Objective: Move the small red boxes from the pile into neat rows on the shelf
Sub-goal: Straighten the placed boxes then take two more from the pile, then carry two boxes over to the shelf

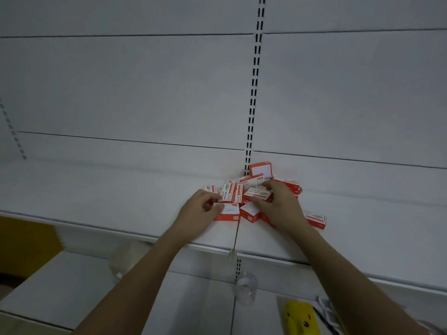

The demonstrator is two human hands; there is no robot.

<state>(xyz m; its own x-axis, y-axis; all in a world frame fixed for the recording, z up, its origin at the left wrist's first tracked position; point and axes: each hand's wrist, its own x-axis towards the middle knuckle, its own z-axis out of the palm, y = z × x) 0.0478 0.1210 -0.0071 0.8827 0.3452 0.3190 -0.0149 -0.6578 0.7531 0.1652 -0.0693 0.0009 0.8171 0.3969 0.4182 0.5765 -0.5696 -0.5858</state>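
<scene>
Left hand: left hand (pixel 198 209) reaches onto the shelf (pixel 96 189) from 7 o'clock; thumb and fingers curl round the edge of a flat-lying red box (pixel 228 212) at the pile's 7 o'clock edge, white face up.
Right hand: right hand (pixel 278 204) comes in from 5 o'clock, lying over the pile's right half; fingers bent onto a tilted box (pixel 257 194) near the pile's centre, thumb under it, pinching it.
Pile: pile of small red boxes (pixel 251 192) sits where two shelf boards meet, against the back panel (pixel 145 93) below the slotted upright (pixel 254 93); boxes jumbled, overlapping, at mixed angles.
Top of pile: one box (pixel 260 169) stands on edge at 12 o'clock, white label facing out, touching the upright.
Stray box: one box (pixel 315 220) lies at 4 o'clock, just beside the right wrist, apart from the heap.
Rows: none formed yet; all boxes in or near the pile.
Lower shelf: clear plastic bottle (pixel 246 288) at 6 o'clock; yellow item (pixel 300 317) at 5 o'clock, blurred; brown cardboard (pixel 26 247) at 8 o'clock.
</scene>
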